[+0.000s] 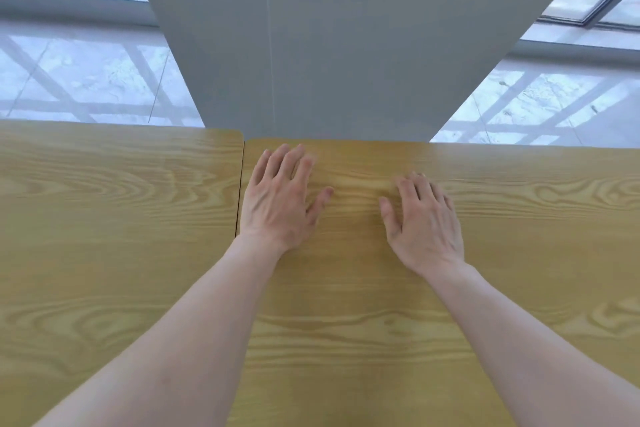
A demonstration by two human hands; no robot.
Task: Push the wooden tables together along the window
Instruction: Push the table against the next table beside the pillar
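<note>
Two light wooden tables stand side by side below me. The left table (104,218) and the right table (519,253) meet along a thin dark seam at about the middle left, with almost no gap. The right table's far edge sits slightly nearer to me than the left one's. My left hand (280,198) lies flat, palm down, on the right table just beside the seam, fingers spread. My right hand (422,218) lies flat on the same table further right, fingers apart. Neither hand holds anything.
A wide grey pillar (346,45) rises directly beyond the tables' far edge. Pale glossy floor (86,80) shows on both sides of it, with window frames (595,0) at the upper left and upper right.
</note>
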